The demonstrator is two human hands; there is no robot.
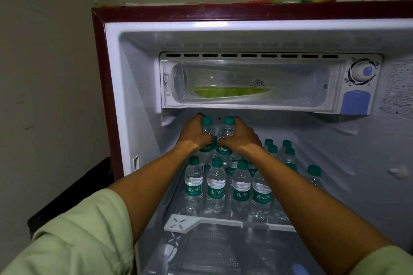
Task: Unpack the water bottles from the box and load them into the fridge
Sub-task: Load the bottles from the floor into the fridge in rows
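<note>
Inside the open fridge [223, 27], under the freezer box [252, 82], both hands are at the back of the top shelf [223, 222]. Left hand [195, 133]: fingers curled round the neck and shoulder of 1 water bottle [206, 123], green cap showing above the hand. Right hand [242, 135]: fingers curled round a 2nd bottle [226, 128], cap likewise clear above the grip. The 2 held bottles are upright, just beside each other, level with the rear of the shelf; whether their bases touch the shelf cannot be seen.

Front row on the same shelf: 4 upright bottles [216, 187] with green caps and green "Bisleri" labels, side by side. More bottles stand behind them, partly hidden by the forearms. To the right, a further cluster of capped bottles [287, 147] stands deeper in, and 1 bottle [314, 174] stands apart nearer the right wall.

Both sleeves [85, 234] are pale green. Thermostat dial [363, 72] sits right of the freezer box. The box is not in view.
</note>
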